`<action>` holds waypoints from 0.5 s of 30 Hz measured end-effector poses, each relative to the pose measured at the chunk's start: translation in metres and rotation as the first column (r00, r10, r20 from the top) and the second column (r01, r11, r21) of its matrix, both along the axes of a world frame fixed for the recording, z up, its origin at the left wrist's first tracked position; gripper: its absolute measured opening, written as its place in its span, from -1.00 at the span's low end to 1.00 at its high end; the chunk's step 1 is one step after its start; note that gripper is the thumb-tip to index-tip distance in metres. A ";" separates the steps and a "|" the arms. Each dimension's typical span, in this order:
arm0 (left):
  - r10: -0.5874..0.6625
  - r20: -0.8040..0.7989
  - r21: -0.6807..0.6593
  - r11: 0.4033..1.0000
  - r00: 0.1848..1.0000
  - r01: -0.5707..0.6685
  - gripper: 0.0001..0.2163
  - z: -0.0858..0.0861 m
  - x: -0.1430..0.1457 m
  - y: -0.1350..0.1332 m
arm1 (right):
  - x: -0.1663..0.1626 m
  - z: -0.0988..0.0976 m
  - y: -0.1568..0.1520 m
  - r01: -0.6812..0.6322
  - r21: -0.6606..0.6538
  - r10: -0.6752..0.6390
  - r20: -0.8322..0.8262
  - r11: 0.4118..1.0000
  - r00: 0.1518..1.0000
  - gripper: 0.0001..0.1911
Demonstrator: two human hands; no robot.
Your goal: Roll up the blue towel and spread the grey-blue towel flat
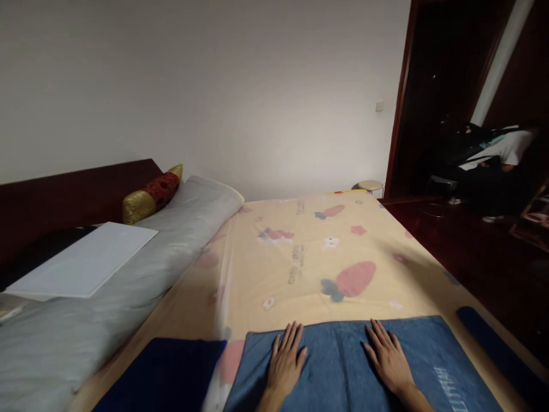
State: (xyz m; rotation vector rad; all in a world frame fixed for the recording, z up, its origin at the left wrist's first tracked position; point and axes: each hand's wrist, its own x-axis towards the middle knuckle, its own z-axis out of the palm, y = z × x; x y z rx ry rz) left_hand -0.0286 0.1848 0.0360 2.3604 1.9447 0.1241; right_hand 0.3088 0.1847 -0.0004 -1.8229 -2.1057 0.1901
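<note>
Both the left hand and the right hand lie flat with fingers spread, grasping nothing, pressed on a blue towel spread over the yellow patterned sheet, which stretches beyond the fingertips toward the white wall.

A bed carries a blue towel, perhaps a grey duvet.
</note>
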 end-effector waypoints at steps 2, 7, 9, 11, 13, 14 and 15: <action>0.078 -0.018 0.003 0.997 0.997 -0.078 -0.50 0.000 -0.008 -0.001 | -0.003 -0.004 0.000 0.053 0.020 -0.053 0.000 0.998 0.999 -0.33; 0.058 -0.018 0.008 0.998 0.998 -0.058 -0.53 -0.003 -0.020 -0.009 | -0.021 -0.007 -0.014 -0.011 0.099 0.012 -0.010 0.995 1.000 -0.33; -0.004 0.001 0.008 1.000 1.000 0.004 -0.54 -0.003 -0.022 -0.012 | -0.037 -0.011 -0.026 -0.180 0.167 0.184 -0.007 0.969 0.983 -0.31; -0.007 0.009 0.001 1.000 1.000 0.007 -0.54 -0.001 -0.021 -0.014 | -0.054 -0.018 -0.038 -0.291 0.226 0.299 0.000 0.930 0.954 -0.21; 0.039 0.007 -0.023 0.999 0.999 -0.039 -0.52 0.001 -0.018 -0.014 | -0.072 -0.025 -0.051 -0.309 0.272 0.323 -0.010 0.912 0.946 -0.11; 0.063 0.005 -0.032 0.998 0.998 -0.063 -0.52 0.002 -0.015 -0.013 | -0.080 -0.028 -0.057 -0.312 0.288 0.331 -0.017 0.905 0.944 -0.11; 0.079 0.004 -0.033 0.996 0.997 -0.079 -0.52 0.003 -0.014 -0.012 | -0.088 -0.030 -0.062 -0.332 0.300 0.353 -0.015 0.894 0.936 -0.14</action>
